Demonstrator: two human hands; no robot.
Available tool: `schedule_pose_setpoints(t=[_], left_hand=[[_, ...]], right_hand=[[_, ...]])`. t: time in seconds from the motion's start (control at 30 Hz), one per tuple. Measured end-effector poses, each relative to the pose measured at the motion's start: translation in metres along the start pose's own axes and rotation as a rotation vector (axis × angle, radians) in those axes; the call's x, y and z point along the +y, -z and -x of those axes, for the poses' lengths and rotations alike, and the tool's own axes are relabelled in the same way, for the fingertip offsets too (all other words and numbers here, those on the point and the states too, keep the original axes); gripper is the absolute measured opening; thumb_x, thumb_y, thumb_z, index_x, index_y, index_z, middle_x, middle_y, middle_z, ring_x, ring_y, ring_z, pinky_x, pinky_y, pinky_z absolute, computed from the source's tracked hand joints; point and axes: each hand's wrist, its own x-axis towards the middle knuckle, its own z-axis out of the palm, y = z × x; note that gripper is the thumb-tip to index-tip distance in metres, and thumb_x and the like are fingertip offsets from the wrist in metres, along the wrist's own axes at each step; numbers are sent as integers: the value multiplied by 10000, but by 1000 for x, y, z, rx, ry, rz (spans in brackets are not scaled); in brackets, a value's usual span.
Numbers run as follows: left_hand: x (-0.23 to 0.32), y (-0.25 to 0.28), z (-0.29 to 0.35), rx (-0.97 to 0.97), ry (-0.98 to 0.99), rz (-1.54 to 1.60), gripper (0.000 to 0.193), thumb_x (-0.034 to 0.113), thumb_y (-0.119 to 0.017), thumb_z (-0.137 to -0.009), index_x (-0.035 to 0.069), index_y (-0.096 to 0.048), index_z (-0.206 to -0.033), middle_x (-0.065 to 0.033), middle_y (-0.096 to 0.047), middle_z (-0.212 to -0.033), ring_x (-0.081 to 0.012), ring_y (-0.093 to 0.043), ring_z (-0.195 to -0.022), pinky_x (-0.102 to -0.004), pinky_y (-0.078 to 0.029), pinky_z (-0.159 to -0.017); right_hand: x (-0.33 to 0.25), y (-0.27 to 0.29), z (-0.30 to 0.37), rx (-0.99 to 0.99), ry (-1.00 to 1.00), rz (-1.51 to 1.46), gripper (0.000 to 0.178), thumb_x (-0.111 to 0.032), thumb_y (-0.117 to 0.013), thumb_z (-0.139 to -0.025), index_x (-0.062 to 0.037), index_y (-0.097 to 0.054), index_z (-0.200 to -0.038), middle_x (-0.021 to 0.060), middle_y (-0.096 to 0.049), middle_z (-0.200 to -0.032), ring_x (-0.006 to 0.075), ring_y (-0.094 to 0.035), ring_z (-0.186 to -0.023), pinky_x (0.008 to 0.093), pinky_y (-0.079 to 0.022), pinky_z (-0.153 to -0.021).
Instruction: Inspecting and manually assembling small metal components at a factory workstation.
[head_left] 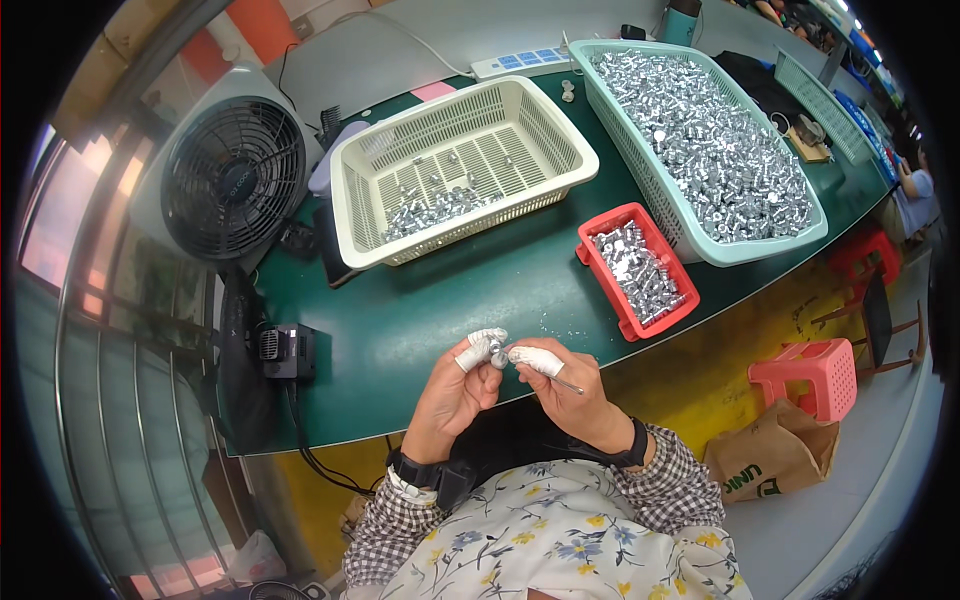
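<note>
In front of me, above the table's near edge, my two hands meet. White wraps cover some of their fingertips. My left hand pinches a small shiny metal part between thumb and fingers. My right hand is closed around a thin metal tool, whose end sticks out past the fingers; its tip is at or close to the part, and contact is too small to make out. Just beyond the right hand stands a red bin holding many small metal parts. Farther off is a cream basket with a scattering of such parts.
A mint-green basket heaped with metal parts stands at the back right. At the left are a fan and a small black device with cables. A power strip lies behind. A pink stool and paper bag stand right.
</note>
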Motion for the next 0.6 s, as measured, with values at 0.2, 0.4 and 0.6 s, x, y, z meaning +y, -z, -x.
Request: schedule_pose_setpoints(t=[0.2, 0.4, 0.6], left_hand=[[-1, 0, 0, -70, -29, -184, 216, 173, -522, -935, -3, -554, -1057, -33, -550, -710, -88, -519, -528, -208, -414, -376], [-2, -5, -2, -76, -28, -192, 186, 165, -537, -928, 0, -566, -1010, -31, -541, -697, -88, -518, -520, -209, -410, -367], [-5, -7, -7, -75, 6, -205, 185, 171, -541, -926, 4, -559, -1004, -32, -543, -711, -91, -515, -516, -212, -407, -361]], right_hand=[[4, 2, 2, -45, 30, 67, 107, -8, -627, -828, 22, -618, -930, 119, -643, -902, 201, -642, -647, 271, -505, -546], [6, 8, -4, -9, 64, 34, 152, 5, -674, -762, 17, -625, -906, 121, -632, -836, 281, -629, -643, 317, -504, -533], [6, 10, -1, -23, -64, -3, 139, -12, -675, -769, 11, -629, -898, 114, -637, -821, 280, -622, -628, 321, -492, -515]])
